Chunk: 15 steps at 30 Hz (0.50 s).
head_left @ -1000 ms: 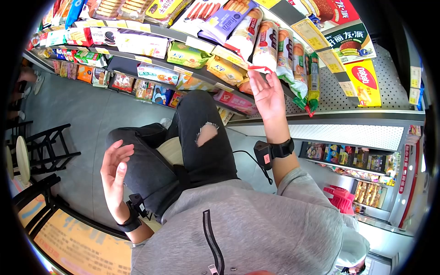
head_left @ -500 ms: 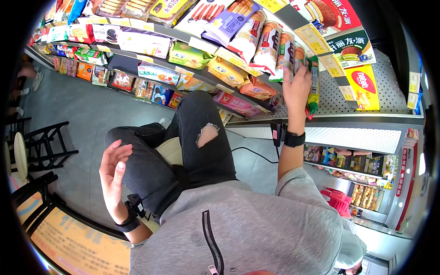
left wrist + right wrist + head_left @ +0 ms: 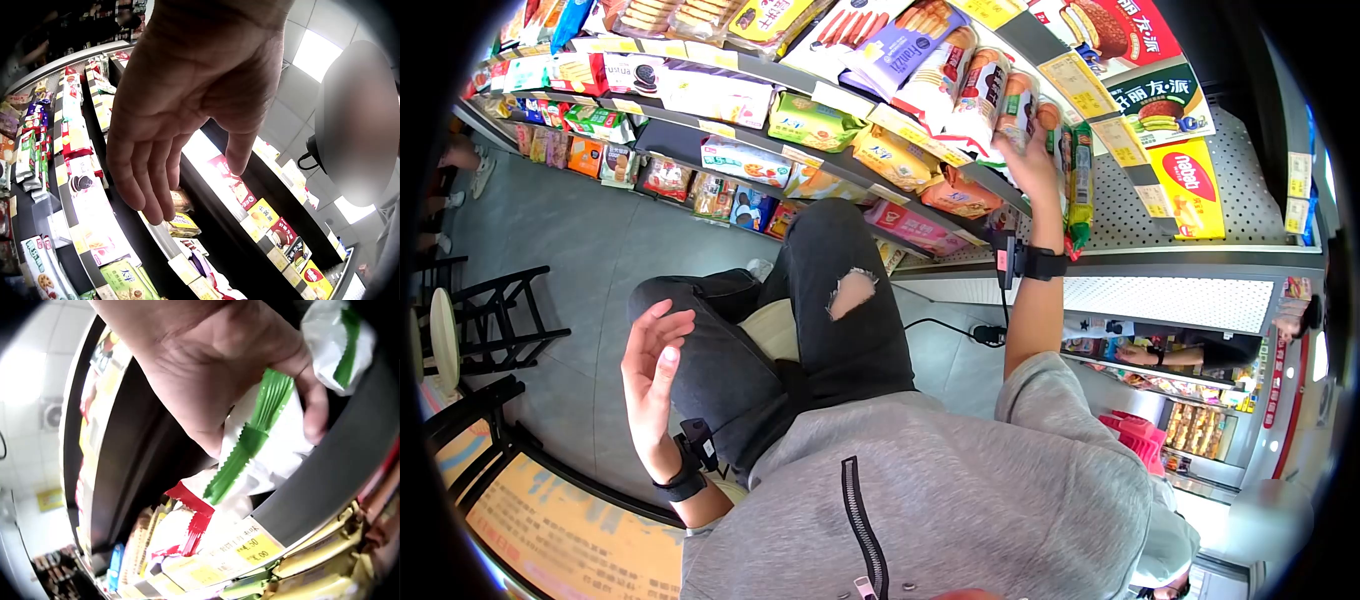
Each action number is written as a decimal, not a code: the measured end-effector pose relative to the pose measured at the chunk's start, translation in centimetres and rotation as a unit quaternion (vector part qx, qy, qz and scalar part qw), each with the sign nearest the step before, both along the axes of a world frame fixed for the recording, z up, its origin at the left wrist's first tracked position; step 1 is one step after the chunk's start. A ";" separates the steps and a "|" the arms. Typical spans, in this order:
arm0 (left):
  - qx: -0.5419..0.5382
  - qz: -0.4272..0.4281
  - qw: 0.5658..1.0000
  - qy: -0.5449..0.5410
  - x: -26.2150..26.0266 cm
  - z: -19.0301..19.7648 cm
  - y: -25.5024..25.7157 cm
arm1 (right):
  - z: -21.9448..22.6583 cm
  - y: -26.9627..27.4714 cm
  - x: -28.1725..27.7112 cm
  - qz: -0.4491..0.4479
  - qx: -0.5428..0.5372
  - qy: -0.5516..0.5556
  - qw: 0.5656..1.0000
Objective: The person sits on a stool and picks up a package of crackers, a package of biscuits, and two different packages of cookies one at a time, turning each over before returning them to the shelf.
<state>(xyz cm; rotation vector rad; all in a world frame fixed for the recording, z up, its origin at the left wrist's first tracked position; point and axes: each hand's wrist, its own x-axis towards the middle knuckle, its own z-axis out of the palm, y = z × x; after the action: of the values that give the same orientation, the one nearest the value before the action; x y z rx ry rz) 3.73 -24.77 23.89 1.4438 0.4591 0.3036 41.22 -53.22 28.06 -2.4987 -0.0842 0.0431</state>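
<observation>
My right hand (image 3: 1032, 168) reaches into the shelf at the upper right and holds a long biscuit packet (image 3: 1017, 105) between thumb and fingers. In the right wrist view, the white end of this packet with its green crimped seal (image 3: 255, 439) shows between thumb and fingers. Left of it lie biscuit packets with red ends (image 3: 980, 90). On the right, a slim green and yellow packet (image 3: 1082, 185) lies at the end of the row. My left hand (image 3: 652, 365) hangs in the air beside my knee, fingers relaxed and holding nothing.
A dark shelf edge (image 3: 337, 469) with price tags runs just in front of the packets. Lower shelves hold green biscuit packs (image 3: 810, 120) and orange packs (image 3: 962, 192). Behind on the left stand black stools (image 3: 510, 310). Another person's arm (image 3: 1200, 355) reaches in at the right.
My right hand went from palm up at the shelf edge to over the packets, then slid slightly left, grasping the green-ended biscuit packet. The row shifted a little left. My left hand stayed nearly still.
</observation>
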 end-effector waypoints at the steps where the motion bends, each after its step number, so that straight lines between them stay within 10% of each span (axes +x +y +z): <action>1: 0.000 0.001 1.000 -0.003 0.0 0.0 0.0 | -0.9 -0.8 0.5 0.002 0.074 -0.031 0.997; 5: 0.002 0.003 1.000 0.001 -0.1 0.0 0.1 | -0.2 -2.1 0.1 0.000 0.367 0.132 0.921; 10: -0.001 -0.005 1.000 0.010 0.4 -0.1 -0.1 | 0.3 1.9 -6.4 0.060 0.286 -0.164 0.942; 15: -0.011 -0.014 1.000 0.011 1.3 -0.9 -0.1 | 0.7 3.4 -10.6 0.258 0.302 -0.088 0.913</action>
<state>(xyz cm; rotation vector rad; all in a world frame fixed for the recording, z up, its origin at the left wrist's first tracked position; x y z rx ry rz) 5.08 -24.92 22.98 1.4320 0.4583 0.2606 30.66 -49.81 28.77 -1.7955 -0.7198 0.0081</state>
